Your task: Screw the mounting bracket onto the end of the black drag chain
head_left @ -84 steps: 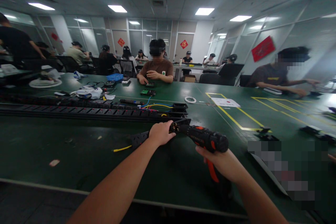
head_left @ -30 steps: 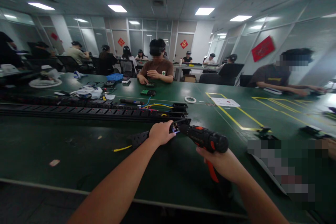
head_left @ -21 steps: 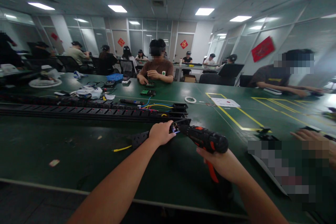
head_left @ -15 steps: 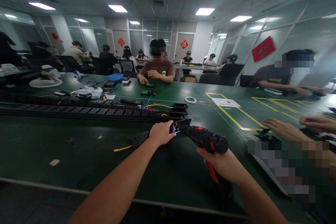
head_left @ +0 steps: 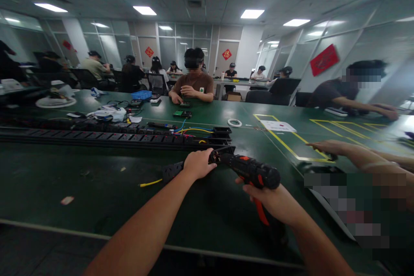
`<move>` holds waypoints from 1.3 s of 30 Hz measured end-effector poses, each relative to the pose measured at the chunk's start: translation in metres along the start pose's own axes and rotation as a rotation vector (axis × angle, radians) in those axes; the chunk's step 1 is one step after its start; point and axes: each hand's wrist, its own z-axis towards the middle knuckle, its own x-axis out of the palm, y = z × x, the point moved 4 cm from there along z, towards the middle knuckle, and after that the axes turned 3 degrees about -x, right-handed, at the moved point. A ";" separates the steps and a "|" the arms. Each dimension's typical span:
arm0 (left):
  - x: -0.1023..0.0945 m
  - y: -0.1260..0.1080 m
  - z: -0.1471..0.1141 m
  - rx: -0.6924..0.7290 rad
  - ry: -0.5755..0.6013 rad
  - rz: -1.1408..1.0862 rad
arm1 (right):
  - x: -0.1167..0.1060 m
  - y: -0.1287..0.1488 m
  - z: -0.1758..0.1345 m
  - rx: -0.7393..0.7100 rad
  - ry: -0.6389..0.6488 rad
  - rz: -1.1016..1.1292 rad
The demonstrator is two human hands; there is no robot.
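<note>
My left hand (head_left: 199, 164) is closed around the end of a black power strip (head_left: 172, 171) that lies on the green table. A short yellow cable (head_left: 151, 183) comes out near the strip's left part. My right hand (head_left: 270, 198) grips a black and orange cordless drill (head_left: 250, 169) by its handle. The drill points left, its front at the open end of the strip beside my left fingers. Its tip and whatever it touches there are too small and dark to make out.
Long black power strips (head_left: 106, 136) run across the table's left side, with coloured wires (head_left: 194, 130) at their ends. Behind them lie a green circuit board (head_left: 183, 114) and a white tape ring (head_left: 234, 123). A co-worker's arm (head_left: 352, 151) reaches in from the right; another person sits opposite.
The drill's front has shifted very slightly left at the strip's end. My left hand stays in place. At the right, the co-worker's hand has moved farther out over the table.
</note>
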 end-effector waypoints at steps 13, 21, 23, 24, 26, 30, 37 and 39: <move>-0.003 -0.002 -0.001 -0.002 0.002 -0.016 | 0.000 -0.001 0.000 -0.007 -0.016 -0.031; -0.002 0.000 -0.001 0.005 -0.002 -0.016 | -0.001 -0.009 0.002 0.027 -0.017 -0.040; -0.002 0.000 0.000 0.008 -0.009 -0.013 | -0.001 -0.009 0.002 0.026 -0.014 -0.036; -0.002 0.000 0.000 0.008 -0.009 -0.012 | 0.000 -0.009 0.002 0.027 -0.014 -0.031; -0.002 -0.001 -0.001 -0.001 -0.002 -0.010 | 0.000 -0.009 0.002 0.023 -0.016 -0.018; -0.003 -0.002 -0.001 -0.023 0.018 -0.012 | 0.000 -0.007 0.002 -0.015 -0.017 -0.010; -0.002 -0.001 0.000 -0.005 -0.010 -0.013 | 0.000 0.001 0.000 -0.014 -0.033 -0.014; -0.002 -0.001 0.000 -0.007 -0.010 -0.012 | -0.001 0.001 0.000 -0.011 -0.034 -0.014</move>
